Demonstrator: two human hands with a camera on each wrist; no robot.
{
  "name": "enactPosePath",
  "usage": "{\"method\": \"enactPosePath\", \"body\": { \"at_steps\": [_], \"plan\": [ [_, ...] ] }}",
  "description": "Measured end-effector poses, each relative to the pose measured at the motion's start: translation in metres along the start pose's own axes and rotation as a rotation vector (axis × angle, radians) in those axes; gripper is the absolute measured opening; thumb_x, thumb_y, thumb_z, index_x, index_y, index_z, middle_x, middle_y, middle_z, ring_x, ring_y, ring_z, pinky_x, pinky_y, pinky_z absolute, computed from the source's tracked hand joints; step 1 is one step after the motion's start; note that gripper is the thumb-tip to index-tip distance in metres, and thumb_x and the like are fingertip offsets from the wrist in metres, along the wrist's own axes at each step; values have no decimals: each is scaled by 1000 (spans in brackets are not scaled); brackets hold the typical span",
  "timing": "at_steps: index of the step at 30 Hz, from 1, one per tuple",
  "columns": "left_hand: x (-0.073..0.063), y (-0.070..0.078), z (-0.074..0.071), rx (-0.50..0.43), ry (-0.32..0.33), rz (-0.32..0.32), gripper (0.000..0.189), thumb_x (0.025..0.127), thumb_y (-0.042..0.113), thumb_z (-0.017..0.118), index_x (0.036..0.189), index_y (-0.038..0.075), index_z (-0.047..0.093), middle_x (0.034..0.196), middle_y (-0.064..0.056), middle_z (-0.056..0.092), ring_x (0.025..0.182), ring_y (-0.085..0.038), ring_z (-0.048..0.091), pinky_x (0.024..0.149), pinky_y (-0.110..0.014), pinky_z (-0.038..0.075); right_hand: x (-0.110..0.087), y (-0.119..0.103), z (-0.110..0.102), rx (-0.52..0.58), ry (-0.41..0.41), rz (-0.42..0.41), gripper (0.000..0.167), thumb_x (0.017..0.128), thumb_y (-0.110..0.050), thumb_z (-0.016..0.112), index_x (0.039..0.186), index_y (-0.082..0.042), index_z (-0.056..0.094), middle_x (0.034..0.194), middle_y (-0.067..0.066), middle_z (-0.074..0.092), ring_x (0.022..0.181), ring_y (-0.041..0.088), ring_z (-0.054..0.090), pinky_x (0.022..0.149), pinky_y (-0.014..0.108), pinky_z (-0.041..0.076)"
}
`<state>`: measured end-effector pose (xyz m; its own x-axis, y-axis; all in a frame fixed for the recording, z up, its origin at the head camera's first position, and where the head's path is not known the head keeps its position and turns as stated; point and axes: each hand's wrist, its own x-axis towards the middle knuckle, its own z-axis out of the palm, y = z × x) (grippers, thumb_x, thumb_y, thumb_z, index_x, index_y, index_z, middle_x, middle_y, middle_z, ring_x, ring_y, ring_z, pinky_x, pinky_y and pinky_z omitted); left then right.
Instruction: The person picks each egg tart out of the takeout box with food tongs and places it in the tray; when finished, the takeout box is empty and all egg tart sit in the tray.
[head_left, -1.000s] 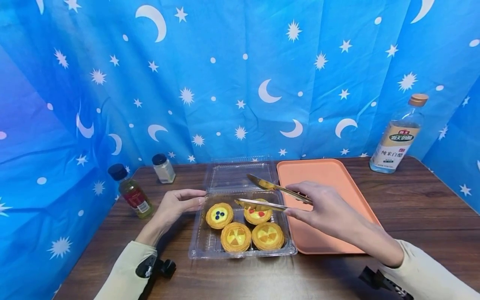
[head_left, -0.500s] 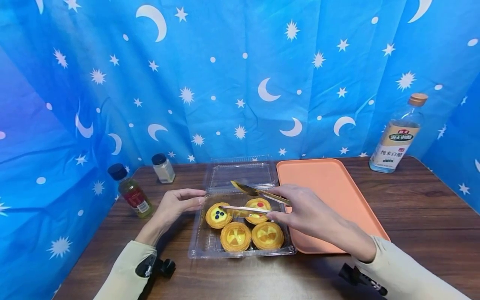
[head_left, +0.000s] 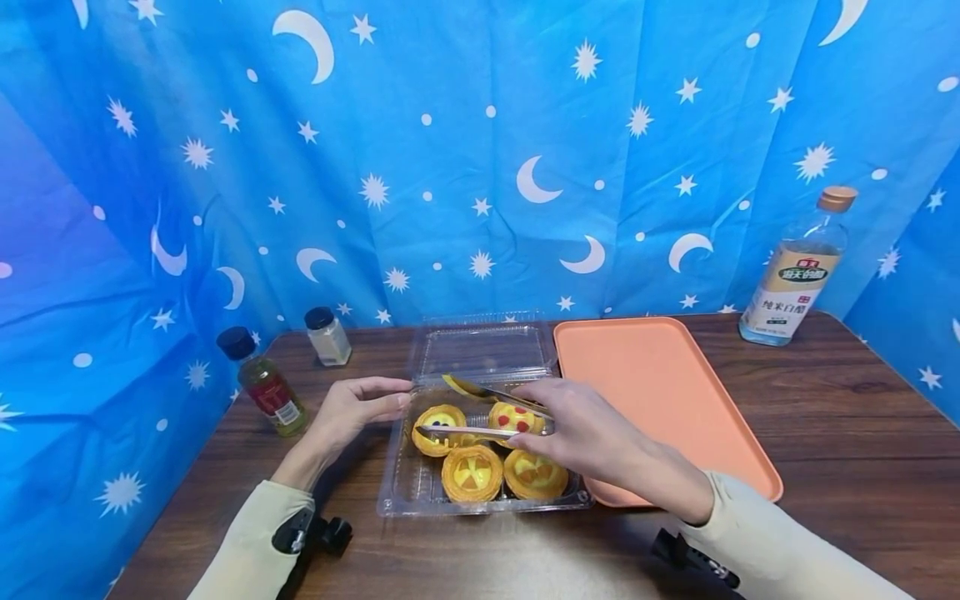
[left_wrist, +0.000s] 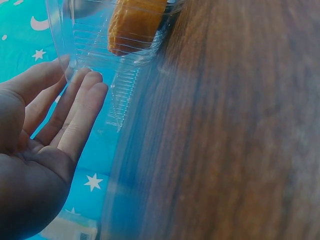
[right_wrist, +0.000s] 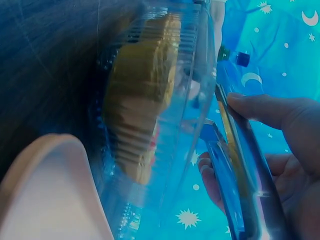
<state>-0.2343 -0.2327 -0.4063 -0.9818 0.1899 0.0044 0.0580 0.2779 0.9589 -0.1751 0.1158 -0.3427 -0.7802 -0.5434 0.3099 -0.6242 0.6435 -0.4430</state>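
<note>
A clear plastic box (head_left: pixel 397 492) with its lid folded back holds several egg tarts. At its left rim my left hand (head_left: pixel 348 421) pinches the edge between thumb and fingers; the left wrist view has the same hand (left_wrist: pixel 55 120) from below. My right hand (head_left: pixel 588 425) grips gold tongs (head_left: pixel 480 432) over the box. The tongs' tips are spread around the blueberry-topped tart (head_left: pixel 435 442), one partly covering it; contact cannot be told. Beside it is a tart with red pieces (head_left: pixel 513 418), partly behind the tongs. Two plain-topped tarts, a left one (head_left: pixel 472 473) and a right one (head_left: pixel 535 477), lie in front.
An orange tray (head_left: pixel 637 358) lies right of the box, partly under my right arm. A vinegar bottle (head_left: pixel 791 283) stands at the back right. On the left are a red-labelled oil bottle (head_left: pixel 270 392) and a small black-capped jar (head_left: pixel 328 340). A blue curtain (head_left: pixel 450 167) hangs behind.
My right hand has moved left with the tongs, from above the red-topped tart towards the blueberry-topped tart. The left hand and the box have stayed in place.
</note>
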Motion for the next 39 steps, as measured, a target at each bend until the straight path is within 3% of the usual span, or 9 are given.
{"method": "enactPosePath", "body": {
  "at_steps": [8, 13, 18, 25, 39],
  "plan": [
    [-2, -2, -1, -4, 8, -1, 35, 101, 18, 77, 129, -2, 73, 123, -18, 75, 107, -27, 76, 96, -41, 60, 5, -9, 10, 24, -65, 85, 48, 93, -28, 85, 131, -1, 71, 128, 14, 72, 116, 32, 69, 94, 51, 60],
    [-2, -2, -2, -11, 0, 9, 35, 101, 17, 76, 130, -4, 72, 124, -20, 75, 107, -29, 76, 96, -41, 60, 8, -12, 16, 8, -65, 102, 50, 92, -28, 86, 131, -1, 71, 128, 15, 73, 115, 30, 69, 95, 51, 60],
    [-1, -2, -2, -7, -3, 7, 36, 102, 18, 76, 131, -3, 72, 124, -19, 75, 108, -29, 76, 97, -42, 60, 9, -14, 19, 0, -57, 103, 50, 92, -28, 86, 130, 1, 71, 125, 15, 74, 112, 30, 70, 93, 50, 61],
    [1, -1, -1, 3, -16, 20, 37, 101, 21, 76, 131, -2, 72, 124, -19, 75, 108, -29, 76, 98, -42, 59, 8, -16, 19, -10, -41, 83, 50, 91, -30, 87, 127, 1, 71, 116, 14, 75, 98, 25, 71, 78, 42, 62],
    [1, -2, -1, 12, -8, 17, 36, 101, 19, 76, 130, -2, 73, 123, -18, 75, 107, -30, 76, 98, -43, 59, 11, -21, 24, -37, -60, 117, 49, 88, -25, 90, 123, 4, 73, 108, 12, 76, 95, 24, 71, 76, 41, 62]
  ]
}}
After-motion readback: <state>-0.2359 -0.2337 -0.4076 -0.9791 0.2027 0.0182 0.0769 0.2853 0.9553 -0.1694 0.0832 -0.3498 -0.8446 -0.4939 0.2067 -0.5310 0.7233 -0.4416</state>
